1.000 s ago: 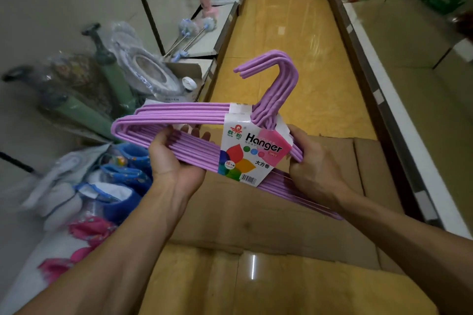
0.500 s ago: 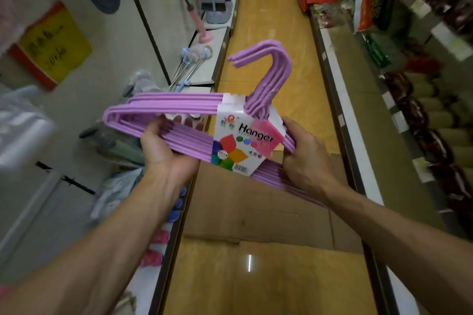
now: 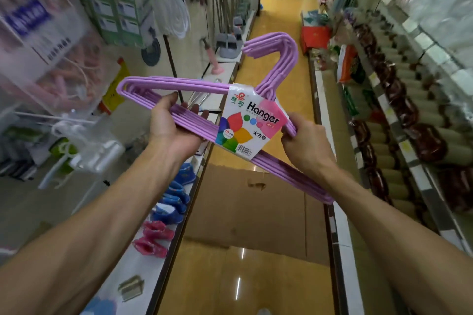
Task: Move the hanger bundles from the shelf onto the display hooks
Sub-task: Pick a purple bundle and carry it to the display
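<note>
A bundle of purple hangers, bound by a white "Hanger" paper label, is held in front of me over the aisle, hooks pointing up and to the left. My left hand grips the lower bars left of the label. My right hand grips the bars just right of the label. The bundle's right end slopes down past my right wrist. At the upper left, blurred packs of pink hangers hang on the wall display.
A white shelf on the left carries small blue and pink boots. Flattened cardboard lies on the yellow aisle floor. Shelves of packaged goods line the right side. Coiled white rope and mops hang at the upper left.
The view has tilted up from the floor toward the wall display. Both hands have lifted the purple bundle higher, keeping the same grip.
</note>
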